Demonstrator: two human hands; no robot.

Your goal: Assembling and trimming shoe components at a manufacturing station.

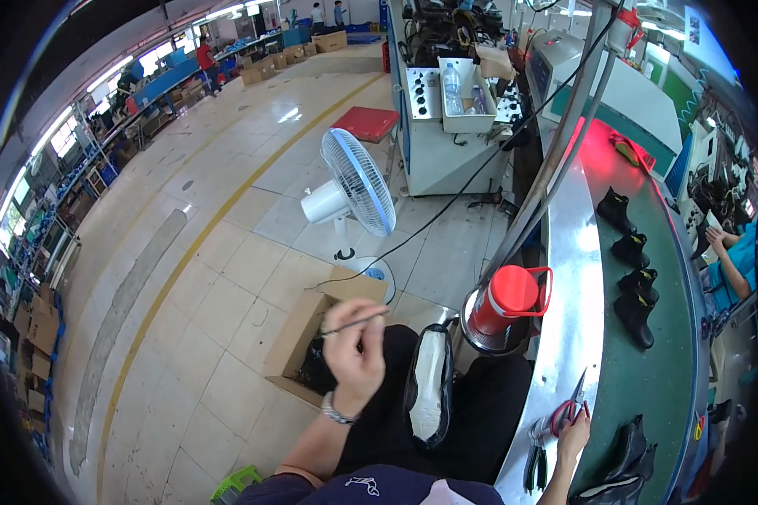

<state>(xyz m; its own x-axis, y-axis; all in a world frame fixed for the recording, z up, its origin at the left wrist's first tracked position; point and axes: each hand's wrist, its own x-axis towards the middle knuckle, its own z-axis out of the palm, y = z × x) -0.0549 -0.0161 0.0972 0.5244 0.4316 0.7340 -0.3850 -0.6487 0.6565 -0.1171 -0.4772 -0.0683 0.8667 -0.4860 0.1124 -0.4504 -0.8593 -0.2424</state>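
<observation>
My left hand [355,358] is raised over my lap, a little blurred. Its fingers are closed on a thin dark strip [358,323] that sticks out to the right. At the metal edge of the workbench, my right hand [573,435] grips the red handles of a pair of scissors [566,414], blades pointing away from me. Across my thighs rests a black shoe [429,385] with its pale underside facing up. Beside my right hand lies a black-handled tool [536,465], partly cut off from view by the bench edge and my arm.
Black ankle boots [634,318] stand along the green conveyor belt [602,370]. A red jug [512,296] sits at the bench's left edge. An open cardboard box [290,341] and a fan [358,189] are on the floor. Opposite, a co-worker's hand [716,238] handles something.
</observation>
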